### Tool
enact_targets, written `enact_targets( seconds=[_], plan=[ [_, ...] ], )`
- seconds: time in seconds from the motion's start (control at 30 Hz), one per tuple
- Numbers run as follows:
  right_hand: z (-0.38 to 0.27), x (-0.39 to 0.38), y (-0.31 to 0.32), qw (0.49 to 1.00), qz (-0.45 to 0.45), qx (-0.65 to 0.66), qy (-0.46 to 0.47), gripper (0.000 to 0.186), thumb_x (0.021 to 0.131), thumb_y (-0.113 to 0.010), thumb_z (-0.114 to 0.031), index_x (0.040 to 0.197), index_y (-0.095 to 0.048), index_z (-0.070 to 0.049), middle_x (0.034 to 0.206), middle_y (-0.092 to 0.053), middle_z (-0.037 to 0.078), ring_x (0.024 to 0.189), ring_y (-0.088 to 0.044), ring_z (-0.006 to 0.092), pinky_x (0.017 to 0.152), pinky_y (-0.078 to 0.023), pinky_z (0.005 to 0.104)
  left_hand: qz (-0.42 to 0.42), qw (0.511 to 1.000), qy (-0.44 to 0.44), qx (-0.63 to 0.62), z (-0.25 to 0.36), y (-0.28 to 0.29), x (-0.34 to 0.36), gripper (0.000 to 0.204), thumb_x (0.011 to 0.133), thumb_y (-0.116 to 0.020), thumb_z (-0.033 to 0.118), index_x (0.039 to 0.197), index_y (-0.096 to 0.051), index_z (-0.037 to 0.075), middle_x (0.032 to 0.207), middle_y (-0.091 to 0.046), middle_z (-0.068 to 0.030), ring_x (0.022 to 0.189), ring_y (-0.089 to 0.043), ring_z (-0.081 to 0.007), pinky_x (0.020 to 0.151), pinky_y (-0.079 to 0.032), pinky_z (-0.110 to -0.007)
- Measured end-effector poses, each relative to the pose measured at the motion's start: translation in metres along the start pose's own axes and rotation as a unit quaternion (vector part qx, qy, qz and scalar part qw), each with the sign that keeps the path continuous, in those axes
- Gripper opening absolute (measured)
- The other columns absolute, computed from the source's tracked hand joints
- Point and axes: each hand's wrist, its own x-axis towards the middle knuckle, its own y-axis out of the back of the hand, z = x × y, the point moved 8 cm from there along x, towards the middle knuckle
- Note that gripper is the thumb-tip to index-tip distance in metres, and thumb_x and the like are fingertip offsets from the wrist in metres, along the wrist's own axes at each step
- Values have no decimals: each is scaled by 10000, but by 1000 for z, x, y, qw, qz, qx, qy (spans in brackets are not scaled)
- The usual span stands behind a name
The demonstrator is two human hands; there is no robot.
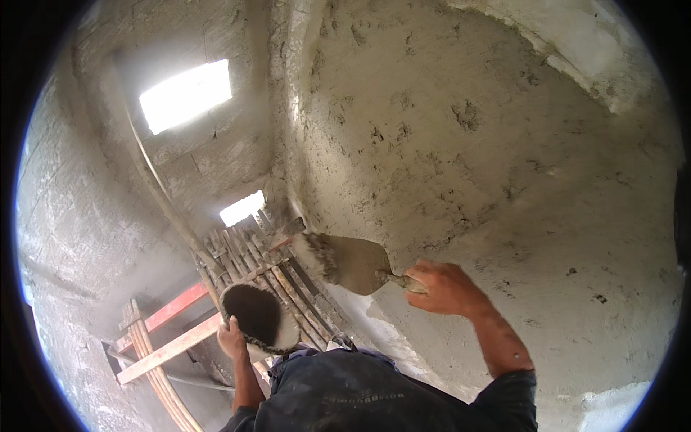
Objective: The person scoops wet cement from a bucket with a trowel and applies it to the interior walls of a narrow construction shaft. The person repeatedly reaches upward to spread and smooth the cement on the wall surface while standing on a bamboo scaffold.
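Observation:
My right hand (440,286) is closed round the handle of a pointed trowel (362,261), held out in front of the wall. Wet grey mortar (320,255) clings along the blade's far left end. Lower and to the left, my left hand (232,338) grips the rim of a round, mortar-crusted bowl (288,335); its inside looks dark, and how much it holds I cannot tell. The trowel and the bowl are apart. Beside the blade spreads a large wall (461,180) coated in damp grey plaster with rough pits and dark marks.
Bamboo poles (291,295) form a platform below, next to reddish wooden beams (173,349). A long pole (155,180) leans at the left. Two bright openings (187,96) pierce the left wall. A paler patch (590,43) borders the plaster at upper right.

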Motion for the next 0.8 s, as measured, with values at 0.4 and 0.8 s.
enact_targets(
  seconds=[0.4,0.8],
  plan=[
    [121,-37,107,840,197,330,-384,480,870,-594,-220,1291,-465,-27,863,-630,90,702,-600,153,621,-512,293,40,998,35,-42,-69,54,-2,409,867,-563,308,844,-583,-101,732,-612,-194,662,-578,-271,648,-438,-396],
    [172,-136,-35,789,306,420,-329,312,845,-599,-230,1101,-535,-64,749,-576,70,621,-545,128,495,-452,282,-1,986,90,-141,-39,50,-14,398,837,-598,316,874,-632,-78,690,-614,-108,675,-560,-166,644,-455,-344]
  ],
)
